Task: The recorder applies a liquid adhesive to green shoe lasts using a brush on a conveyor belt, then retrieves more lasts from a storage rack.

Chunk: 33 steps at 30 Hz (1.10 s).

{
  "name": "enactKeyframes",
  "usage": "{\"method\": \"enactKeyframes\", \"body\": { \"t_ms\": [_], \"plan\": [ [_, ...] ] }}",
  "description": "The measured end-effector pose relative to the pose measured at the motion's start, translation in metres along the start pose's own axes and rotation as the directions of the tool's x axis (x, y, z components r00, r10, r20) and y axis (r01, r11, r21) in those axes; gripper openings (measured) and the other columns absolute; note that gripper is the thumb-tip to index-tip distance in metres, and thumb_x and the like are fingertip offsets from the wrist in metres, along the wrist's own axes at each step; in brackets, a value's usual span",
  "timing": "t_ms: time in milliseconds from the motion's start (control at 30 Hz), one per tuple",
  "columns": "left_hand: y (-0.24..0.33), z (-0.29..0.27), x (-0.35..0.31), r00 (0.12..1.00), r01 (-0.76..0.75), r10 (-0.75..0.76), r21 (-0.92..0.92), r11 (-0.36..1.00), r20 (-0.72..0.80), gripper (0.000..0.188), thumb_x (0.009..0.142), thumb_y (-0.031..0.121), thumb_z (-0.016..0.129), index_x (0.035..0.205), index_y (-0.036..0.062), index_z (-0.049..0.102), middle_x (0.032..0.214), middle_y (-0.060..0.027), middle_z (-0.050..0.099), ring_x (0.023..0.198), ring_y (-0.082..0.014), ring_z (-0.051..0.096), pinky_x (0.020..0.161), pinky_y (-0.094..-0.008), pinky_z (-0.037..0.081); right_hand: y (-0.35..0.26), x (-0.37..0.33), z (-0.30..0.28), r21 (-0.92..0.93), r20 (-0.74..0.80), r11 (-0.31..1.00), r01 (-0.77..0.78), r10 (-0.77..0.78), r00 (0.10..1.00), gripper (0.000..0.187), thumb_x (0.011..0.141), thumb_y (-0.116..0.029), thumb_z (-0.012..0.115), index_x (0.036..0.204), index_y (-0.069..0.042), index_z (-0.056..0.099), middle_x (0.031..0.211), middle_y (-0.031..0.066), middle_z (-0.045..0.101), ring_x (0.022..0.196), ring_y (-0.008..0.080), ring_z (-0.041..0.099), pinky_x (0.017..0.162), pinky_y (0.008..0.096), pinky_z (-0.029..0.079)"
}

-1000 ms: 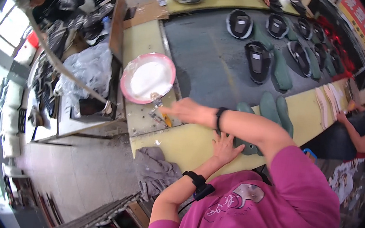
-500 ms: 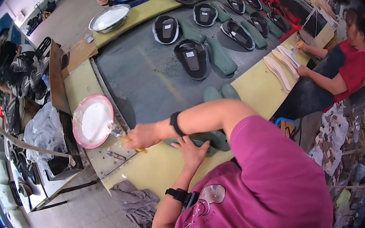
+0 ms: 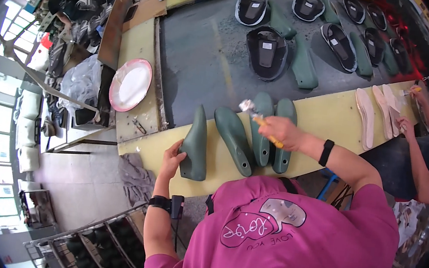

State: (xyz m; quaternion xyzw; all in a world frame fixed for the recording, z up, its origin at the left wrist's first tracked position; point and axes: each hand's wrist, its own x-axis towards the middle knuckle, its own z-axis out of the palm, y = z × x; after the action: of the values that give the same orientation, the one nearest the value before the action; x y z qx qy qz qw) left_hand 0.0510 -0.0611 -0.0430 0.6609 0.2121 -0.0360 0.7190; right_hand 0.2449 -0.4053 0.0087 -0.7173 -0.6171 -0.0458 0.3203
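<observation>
My left hand (image 3: 171, 159) grips the side of a green shoe last (image 3: 196, 150) tilted on its edge at the near side of the yellow bench (image 3: 169, 134). My right hand (image 3: 282, 133) is closed round the yellow handle of a brush (image 3: 261, 122), whose tip carries a white coating. The brush is over the right-hand lasts; whether it touches one I cannot tell. Beside the held last lie three more green lasts: one slanted (image 3: 231, 136), one in the middle (image 3: 260, 139) and one at the right (image 3: 282, 155). A pink-rimmed basin (image 3: 112, 90) holds white paste at the left.
Dark shoe uppers (image 3: 266, 47) and green lasts (image 3: 303, 62) lie on the grey conveyor (image 3: 191, 62). At the right, a co-worker's hands (image 3: 411, 124) are by pale insoles (image 3: 364, 119). A small tool (image 3: 139, 126) lies near the basin; a grey cloth (image 3: 135, 175) hangs at the bench edge.
My right hand has carried the brush from beside the basin rightward over the lasts. My left hand now has one last tilted up at the left. The view has shifted.
</observation>
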Motion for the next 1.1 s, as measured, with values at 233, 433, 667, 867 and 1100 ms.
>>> {"method": "enactKeyframes", "body": {
  "t_ms": [233, 433, 667, 867, 1100],
  "plan": [
    [0.035, 0.070, 0.038, 0.950, 0.186, 0.082, 0.758, 0.625, -0.301, 0.065, 0.061, 0.029, 0.071, 0.111, -0.0047, 0.048, 0.098, -0.0235, 0.059, 0.093, -0.0349, 0.058, 0.082, -0.0402, 0.045, -0.012, 0.001, 0.032, 0.015, 0.003, 0.991, -0.130, 0.130, 0.992, 0.030, 0.066, -0.004, 0.062, 0.091, -0.007, 0.045, 0.089, 0.0169, 0.049, 0.094, 0.0339, 0.048, 0.081, 0.0396, 0.038],
    [0.035, 0.062, 0.052, 0.983, 0.105, -0.054, 0.296, 0.950, -0.174, 0.053, 0.059, 0.015, 0.069, 0.105, -0.0050, 0.050, 0.091, -0.0159, 0.061, 0.080, -0.0257, 0.061, 0.072, -0.0356, 0.049, -0.017, -0.012, 0.028, 0.003, 0.009, 0.941, -0.339, 0.339, 0.941, 0.043, 0.058, -0.001, 0.065, 0.096, -0.008, 0.045, 0.091, 0.0168, 0.048, 0.098, 0.0360, 0.046, 0.086, 0.0412, 0.037],
    [0.089, 0.079, 0.051, 0.984, 0.055, -0.075, 0.124, 0.991, 0.160, 0.052, 0.057, 0.011, 0.067, 0.103, -0.0061, 0.051, 0.088, -0.0124, 0.059, 0.074, -0.0200, 0.059, 0.067, -0.0326, 0.049, -0.020, 0.029, -0.017, 0.062, -0.441, 0.989, -0.138, 0.151, 0.885, 0.014, 0.072, -0.003, 0.061, 0.084, -0.006, 0.055, 0.068, 0.0071, 0.055, 0.061, 0.0280, 0.056, 0.056, 0.0349, 0.045],
    [0.119, 0.090, 0.062, 0.930, 0.005, -0.096, 0.248, 0.969, 0.356, 0.058, 0.052, 0.015, 0.069, 0.102, -0.0061, 0.051, 0.090, -0.0118, 0.058, 0.076, -0.0193, 0.058, 0.067, -0.0313, 0.048, -0.003, 0.095, -0.020, 0.401, -0.391, 0.908, -0.123, 0.291, 0.873, 0.010, 0.081, -0.012, 0.056, 0.075, -0.004, 0.057, 0.061, 0.0065, 0.055, 0.049, 0.0198, 0.052, 0.048, 0.0280, 0.040],
    [0.120, 0.073, 0.085, 0.936, 0.017, -0.068, 0.149, 0.989, 0.345, 0.060, 0.054, 0.016, 0.069, 0.106, -0.0058, 0.049, 0.091, -0.0117, 0.058, 0.080, -0.0191, 0.058, 0.072, -0.0311, 0.047, 0.025, 0.064, -0.011, 0.688, 0.020, 0.511, -0.515, 0.697, 0.717, 0.019, 0.086, -0.016, 0.051, 0.072, -0.004, 0.055, 0.053, 0.0030, 0.050, 0.049, 0.0093, 0.049, 0.046, 0.0257, 0.038]
  ]
}}
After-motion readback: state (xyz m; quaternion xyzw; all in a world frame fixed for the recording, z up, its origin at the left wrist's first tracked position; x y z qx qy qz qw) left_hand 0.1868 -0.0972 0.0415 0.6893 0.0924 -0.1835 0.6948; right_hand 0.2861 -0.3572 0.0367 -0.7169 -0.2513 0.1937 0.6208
